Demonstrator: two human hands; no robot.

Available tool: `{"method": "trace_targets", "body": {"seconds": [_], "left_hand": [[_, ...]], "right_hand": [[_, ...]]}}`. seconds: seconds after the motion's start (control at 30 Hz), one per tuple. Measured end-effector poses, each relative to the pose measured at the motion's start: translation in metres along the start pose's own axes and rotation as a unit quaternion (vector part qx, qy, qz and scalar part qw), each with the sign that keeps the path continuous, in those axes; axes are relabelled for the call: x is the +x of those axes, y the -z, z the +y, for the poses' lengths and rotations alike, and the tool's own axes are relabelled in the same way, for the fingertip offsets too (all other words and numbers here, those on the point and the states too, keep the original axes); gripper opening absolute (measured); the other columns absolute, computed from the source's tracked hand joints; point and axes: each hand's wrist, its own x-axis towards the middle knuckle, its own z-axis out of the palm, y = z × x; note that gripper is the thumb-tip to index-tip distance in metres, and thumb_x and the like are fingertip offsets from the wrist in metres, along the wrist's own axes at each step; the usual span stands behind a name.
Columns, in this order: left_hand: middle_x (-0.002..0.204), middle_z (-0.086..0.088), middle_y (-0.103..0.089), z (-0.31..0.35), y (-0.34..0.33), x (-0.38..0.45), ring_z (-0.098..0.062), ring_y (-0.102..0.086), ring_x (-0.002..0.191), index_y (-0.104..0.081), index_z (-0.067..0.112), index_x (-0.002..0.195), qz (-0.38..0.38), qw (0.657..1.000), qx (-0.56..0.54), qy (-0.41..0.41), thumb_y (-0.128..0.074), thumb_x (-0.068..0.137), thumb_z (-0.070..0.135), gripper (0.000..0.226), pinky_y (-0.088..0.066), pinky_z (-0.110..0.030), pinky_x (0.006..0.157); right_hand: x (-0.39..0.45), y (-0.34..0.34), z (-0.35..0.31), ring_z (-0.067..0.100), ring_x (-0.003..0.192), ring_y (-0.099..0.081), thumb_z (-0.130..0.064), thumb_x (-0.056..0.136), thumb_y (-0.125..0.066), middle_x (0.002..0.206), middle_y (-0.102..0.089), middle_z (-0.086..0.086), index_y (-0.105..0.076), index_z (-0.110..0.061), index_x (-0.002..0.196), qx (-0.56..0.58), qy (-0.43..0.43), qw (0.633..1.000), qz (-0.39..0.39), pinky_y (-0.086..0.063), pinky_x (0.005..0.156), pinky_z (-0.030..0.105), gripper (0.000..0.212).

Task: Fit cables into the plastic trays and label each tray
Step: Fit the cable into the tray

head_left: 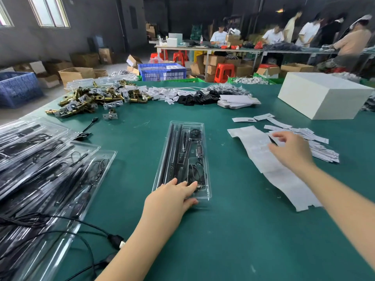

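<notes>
Clear plastic tray [199,126], left hand [172,196] pressing

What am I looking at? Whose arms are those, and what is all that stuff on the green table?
The camera sits on a person's head, so you see their own two arms reaching out. The left hand presses flat on the near end of a clear plastic tray with black cables tucked inside. The right hand reaches over a strip of white labels; something thin and dark shows at its fingers, too blurry to name. On the green table there are also more filled trays stacked on the left, a heap of brass-coloured metal parts and a white box. Other people work at tables far behind.
</notes>
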Motion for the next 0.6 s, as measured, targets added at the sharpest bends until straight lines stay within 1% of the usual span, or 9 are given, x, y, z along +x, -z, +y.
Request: {"method": "trace_targets", "body": {"seconds": [0.1, 0.17, 0.23, 0.33, 0.43, 0.47, 0.5, 0.57, 0.6], "left_hand": [[0.147, 0.034, -0.031, -0.001, 0.003, 0.000, 0.004, -0.019, 0.142, -0.022, 0.059, 0.141, 0.013, 1.000, 0.011, -0.003, -0.029, 0.097, 0.062, 0.045, -0.043, -0.024, 0.097], [0.147, 0.036, -0.031, -0.001, 0.005, 0.000, 0.006, -0.020, 0.142, -0.021, 0.060, 0.140, 0.024, 0.999, 0.021, -0.011, -0.027, 0.095, 0.065, 0.046, -0.045, -0.025, 0.098], [0.141, 0.039, -0.037, 0.006, 0.007, 0.000, 0.008, -0.027, 0.138, -0.029, 0.061, 0.137, 0.047, 0.998, 0.041, -0.024, -0.036, 0.093, 0.065, 0.045, -0.048, -0.023, 0.093], [0.125, 0.047, -0.044, 0.014, 0.018, 0.002, 0.013, -0.041, 0.127, -0.044, 0.067, 0.125, 0.039, 0.998, 0.032, -0.023, -0.056, 0.084, 0.065, 0.043, -0.052, -0.016, 0.083], [0.110, 0.047, -0.053, 0.015, 0.023, 0.006, 0.017, -0.055, 0.108, -0.059, 0.066, 0.106, 0.034, 0.998, 0.031, -0.035, -0.068, 0.073, 0.068, 0.034, -0.051, -0.008, 0.069], [0.108, 0.046, -0.054, 0.012, 0.022, 0.006, 0.016, -0.056, 0.104, -0.061, 0.065, 0.104, 0.024, 0.999, 0.020, -0.035, -0.057, 0.081, 0.066, 0.023, -0.052, -0.008, 0.067], [0.103, 0.043, -0.059, 0.009, 0.020, 0.007, 0.014, -0.061, 0.098, -0.065, 0.061, 0.100, 0.022, 0.999, 0.007, -0.028, -0.042, 0.087, 0.064, 0.026, -0.052, -0.009, 0.061], [0.089, 0.034, -0.068, 0.006, 0.017, 0.007, 0.007, -0.068, 0.083, -0.071, 0.055, 0.091, 0.028, 0.999, 0.009, -0.019, -0.017, 0.094, 0.062, 0.055, -0.050, -0.010, 0.047], [0.087, 0.032, -0.069, 0.006, 0.013, 0.005, 0.006, -0.069, 0.082, -0.072, 0.053, 0.089, 0.047, 0.999, 0.022, -0.013, -0.013, 0.095, 0.062, 0.060, -0.049, -0.011, 0.045]], "right_hand": [[0.038, 0.013, 0.040, 0.040, 0.121, -0.047, -0.040, 0.087, -0.065, 0.130, -0.054, 0.021, -0.058, -0.015, 0.130, -0.102, -0.050, 0.993, 0.003, -0.043, 0.098, 0.045, 0.051], [0.061, 0.018, 0.061, 0.044, 0.123, -0.042, -0.055, 0.085, -0.063, 0.134, -0.046, 0.021, -0.053, -0.021, 0.135, -0.157, -0.087, 0.984, -0.005, -0.041, 0.101, 0.050, 0.060], [0.086, 0.022, 0.084, 0.043, 0.124, -0.040, -0.068, 0.081, -0.057, 0.136, -0.043, 0.019, -0.051, -0.029, 0.136, -0.189, -0.106, 0.976, -0.023, -0.039, 0.102, 0.053, 0.068], [0.121, 0.017, 0.111, 0.041, 0.132, -0.034, -0.095, 0.063, -0.039, 0.144, -0.037, 0.015, -0.043, -0.039, 0.141, -0.195, -0.136, 0.968, -0.081, -0.030, 0.109, 0.055, 0.096], [0.157, 0.002, 0.141, 0.039, 0.143, -0.020, -0.105, 0.042, -0.016, 0.158, -0.021, 0.010, -0.029, -0.046, 0.147, -0.200, -0.150, 0.961, -0.116, -0.019, 0.114, 0.056, 0.121], [0.168, -0.004, 0.152, 0.039, 0.145, -0.016, -0.106, 0.041, -0.014, 0.160, -0.016, 0.007, -0.027, -0.047, 0.147, -0.196, -0.156, 0.959, -0.130, -0.016, 0.115, 0.058, 0.123], [0.181, -0.011, 0.169, 0.040, 0.145, -0.016, -0.107, 0.041, -0.014, 0.161, -0.014, 0.005, -0.028, -0.047, 0.147, -0.196, -0.150, 0.958, -0.147, -0.016, 0.116, 0.059, 0.122], [0.200, -0.024, 0.196, 0.040, 0.141, -0.027, -0.106, 0.047, -0.014, 0.160, -0.023, 0.001, -0.038, -0.042, 0.143, -0.199, -0.107, 0.960, -0.167, -0.025, 0.113, 0.058, 0.118], [0.204, -0.028, 0.205, 0.039, 0.139, -0.033, -0.106, 0.050, -0.016, 0.158, -0.029, -0.001, -0.042, -0.040, 0.140, -0.199, -0.089, 0.961, -0.170, -0.030, 0.112, 0.056, 0.114]]}}
